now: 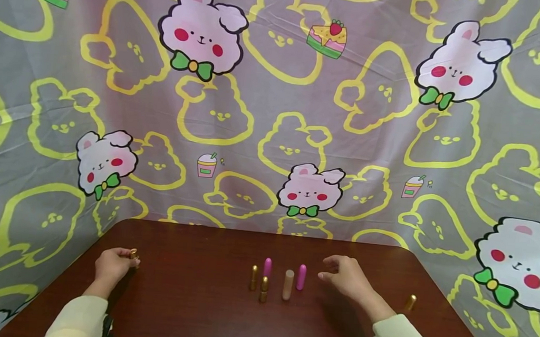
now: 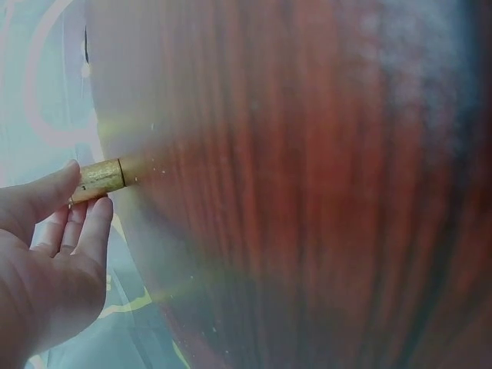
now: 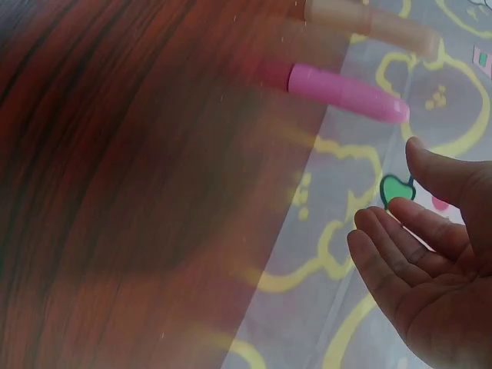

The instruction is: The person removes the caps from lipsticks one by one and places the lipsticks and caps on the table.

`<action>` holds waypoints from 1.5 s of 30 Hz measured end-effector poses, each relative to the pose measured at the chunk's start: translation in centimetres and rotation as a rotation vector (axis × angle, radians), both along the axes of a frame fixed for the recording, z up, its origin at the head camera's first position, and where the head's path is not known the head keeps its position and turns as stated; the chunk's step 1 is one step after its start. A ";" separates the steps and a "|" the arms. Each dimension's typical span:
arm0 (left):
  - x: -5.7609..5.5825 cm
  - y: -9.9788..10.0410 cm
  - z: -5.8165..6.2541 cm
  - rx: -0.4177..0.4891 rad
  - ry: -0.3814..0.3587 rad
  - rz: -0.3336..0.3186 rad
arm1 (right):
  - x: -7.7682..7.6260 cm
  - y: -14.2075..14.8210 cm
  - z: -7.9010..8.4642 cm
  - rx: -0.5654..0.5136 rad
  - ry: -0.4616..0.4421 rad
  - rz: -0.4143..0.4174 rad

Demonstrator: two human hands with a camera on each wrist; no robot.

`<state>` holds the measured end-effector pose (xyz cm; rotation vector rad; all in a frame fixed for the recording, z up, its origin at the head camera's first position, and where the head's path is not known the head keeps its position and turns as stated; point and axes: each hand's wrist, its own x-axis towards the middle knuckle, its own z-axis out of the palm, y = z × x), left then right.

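At the table's left side my left hand point(image 1: 112, 266) pinches a small gold lipstick tube point(image 2: 101, 179) between thumb and fingers. The tube's lower end faces the tabletop; whether it touches cannot be told. My right hand point(image 1: 349, 280) hovers over the table with fingers loosely bent and holds nothing. Nearest to it stands an upright pink tube with a rounded tip point(image 3: 347, 94), apart from the fingers. Left of that are a beige tube point(image 1: 288, 285), a second pink tube point(image 1: 268, 267) and two gold tubes, one in front point(image 1: 263, 289) and one behind point(image 1: 254, 278).
Another gold tube point(image 1: 411, 302) stands at the right, beyond my right forearm. The dark red-brown table point(image 1: 183, 299) has a patterned cloth point(image 1: 257, 93) hanging behind it and along both sides.
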<state>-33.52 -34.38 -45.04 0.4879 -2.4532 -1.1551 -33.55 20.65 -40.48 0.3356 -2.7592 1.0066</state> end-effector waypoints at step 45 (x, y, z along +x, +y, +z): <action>0.0 0.0 0.2 -0.019 -0.015 -0.011 | -1.6 -4.5 -2.4 -0.019 -0.003 0.129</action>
